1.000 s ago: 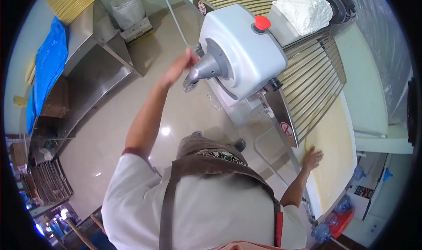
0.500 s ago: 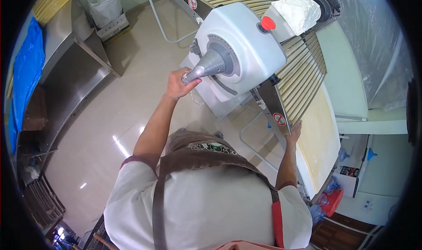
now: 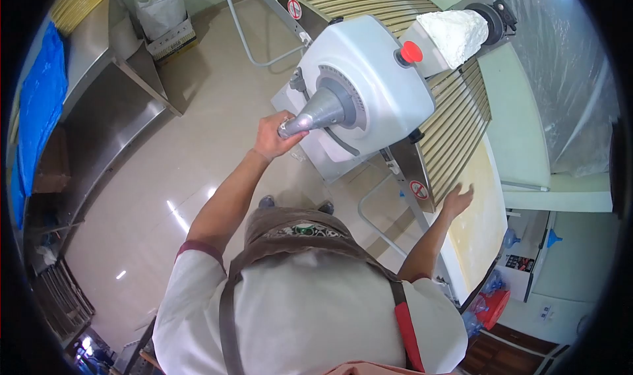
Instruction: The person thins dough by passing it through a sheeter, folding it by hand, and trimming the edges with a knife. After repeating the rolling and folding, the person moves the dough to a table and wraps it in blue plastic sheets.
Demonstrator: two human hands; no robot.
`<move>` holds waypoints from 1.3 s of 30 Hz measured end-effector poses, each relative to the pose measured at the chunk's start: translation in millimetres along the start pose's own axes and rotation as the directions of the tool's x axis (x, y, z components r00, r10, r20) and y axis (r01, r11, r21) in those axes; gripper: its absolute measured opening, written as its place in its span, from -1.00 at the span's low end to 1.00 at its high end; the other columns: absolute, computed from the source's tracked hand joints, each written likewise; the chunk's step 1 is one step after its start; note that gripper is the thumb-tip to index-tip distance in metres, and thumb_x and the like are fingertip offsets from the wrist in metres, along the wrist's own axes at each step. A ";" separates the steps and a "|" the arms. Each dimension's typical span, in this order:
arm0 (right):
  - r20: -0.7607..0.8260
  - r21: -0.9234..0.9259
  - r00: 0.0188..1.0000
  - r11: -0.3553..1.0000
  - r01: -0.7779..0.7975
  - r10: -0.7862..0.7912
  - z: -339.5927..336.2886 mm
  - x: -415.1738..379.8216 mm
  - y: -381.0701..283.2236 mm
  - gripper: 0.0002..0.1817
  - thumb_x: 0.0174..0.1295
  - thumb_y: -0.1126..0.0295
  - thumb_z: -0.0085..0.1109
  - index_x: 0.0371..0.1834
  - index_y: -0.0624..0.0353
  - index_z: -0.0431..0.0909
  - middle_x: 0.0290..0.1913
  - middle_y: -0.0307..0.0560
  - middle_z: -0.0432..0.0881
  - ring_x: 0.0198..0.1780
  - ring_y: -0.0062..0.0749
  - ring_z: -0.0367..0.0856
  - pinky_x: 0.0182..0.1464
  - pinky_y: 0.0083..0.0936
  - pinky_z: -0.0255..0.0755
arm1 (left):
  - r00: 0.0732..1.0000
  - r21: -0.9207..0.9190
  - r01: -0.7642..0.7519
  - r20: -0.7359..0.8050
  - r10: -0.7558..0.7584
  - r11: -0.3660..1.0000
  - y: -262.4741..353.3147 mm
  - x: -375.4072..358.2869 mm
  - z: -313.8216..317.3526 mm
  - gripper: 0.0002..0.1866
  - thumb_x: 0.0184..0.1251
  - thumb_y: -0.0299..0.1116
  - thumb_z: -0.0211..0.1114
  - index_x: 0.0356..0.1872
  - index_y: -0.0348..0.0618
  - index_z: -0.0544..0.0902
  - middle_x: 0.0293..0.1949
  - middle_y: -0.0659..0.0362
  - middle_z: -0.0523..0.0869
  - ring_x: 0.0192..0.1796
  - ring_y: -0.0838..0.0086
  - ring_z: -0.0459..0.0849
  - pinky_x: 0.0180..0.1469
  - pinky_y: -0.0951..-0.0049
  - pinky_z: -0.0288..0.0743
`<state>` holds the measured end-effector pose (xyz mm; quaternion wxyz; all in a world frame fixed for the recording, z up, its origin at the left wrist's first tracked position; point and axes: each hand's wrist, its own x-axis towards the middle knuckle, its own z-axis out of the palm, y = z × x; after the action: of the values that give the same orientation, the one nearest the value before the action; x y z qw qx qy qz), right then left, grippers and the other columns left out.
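Observation:
My left hand is wrapped around the end of a grey metal lever. That lever sticks out of a round dial on the white housing of a dough sheeter. My right hand is raised with its fingers apart, over the pale conveyor belt and beside the lower corner of the slatted guard. Nothing shows in its grasp. A red stop button sits on top of the housing. Behind it, a white floury mass lies in a tray.
A second slatted guard covers the far side of the machine. Stainless steel counters line the left, with a blue plastic sheet on them. A cardboard box with a white bag stands on the floor. A red basin is at lower right.
My right hand has moved from the edge of the slatted guard outward over the belt, its fingers now showing. My left hand keeps its hold on the lever. The view has shifted slightly.

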<state>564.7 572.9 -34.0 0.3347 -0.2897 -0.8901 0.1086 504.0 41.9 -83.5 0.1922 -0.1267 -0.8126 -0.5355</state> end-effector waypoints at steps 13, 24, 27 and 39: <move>-0.094 0.721 0.957 0.644 0.257 -0.275 -22.4 -75.0 -330.6 -0.43 0.41 0.05 -0.04 0.23 0.37 0.39 0.32 0.21 0.38 0.39 -0.01 0.28 0.43 -0.16 0.04 | 0.839 -0.275 -0.102 0.494 0.231 0.956 -43.5 36.6 -51.9 -0.45 0.19 0.05 0.34 -0.03 -0.24 0.54 -0.06 -0.07 0.63 0.02 0.07 0.61 0.11 0.21 0.43; -0.209 0.597 0.953 0.801 -0.053 0.218 -19.4 -87.7 -352.5 -0.48 0.40 0.21 -0.08 0.23 0.46 0.38 0.29 0.20 0.42 0.32 -0.08 0.36 0.39 -0.17 0.18 | 0.911 0.118 0.135 0.377 -0.170 0.984 -229.6 319.1 -209.6 -0.66 0.41 -0.22 0.18 0.03 -0.27 0.57 -0.03 0.01 0.67 0.05 0.28 0.60 0.17 0.32 0.40; -0.316 0.408 0.898 0.898 -0.164 0.308 -22.6 -91.5 -366.2 -0.59 0.40 0.25 -0.06 0.18 0.30 0.49 0.18 0.04 0.55 0.24 -0.21 0.46 0.33 -0.27 0.24 | 0.926 0.126 0.026 0.371 -0.072 0.992 -295.4 414.5 -176.0 -0.61 0.39 -0.23 0.19 0.12 -0.26 0.54 0.04 -0.02 0.65 0.13 0.22 0.57 0.23 0.30 0.36; -0.623 0.209 0.720 0.952 -0.223 0.305 165.0 -113.1 -722.5 -0.66 0.18 0.50 0.16 0.05 0.24 0.48 0.03 0.10 0.56 0.10 -0.07 0.52 0.22 -0.27 0.31 | 0.587 0.072 -0.588 0.723 0.364 0.806 -360.9 612.1 27.1 -0.15 0.28 -0.03 0.26 0.44 -0.29 0.12 0.39 -0.18 0.26 0.44 0.05 0.23 0.43 0.02 0.06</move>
<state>204.6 -77.7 61.4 0.6191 -0.4128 -0.6604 0.1012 -196.6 -75.4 -115.3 0.0371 -0.4972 -0.8309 -0.2470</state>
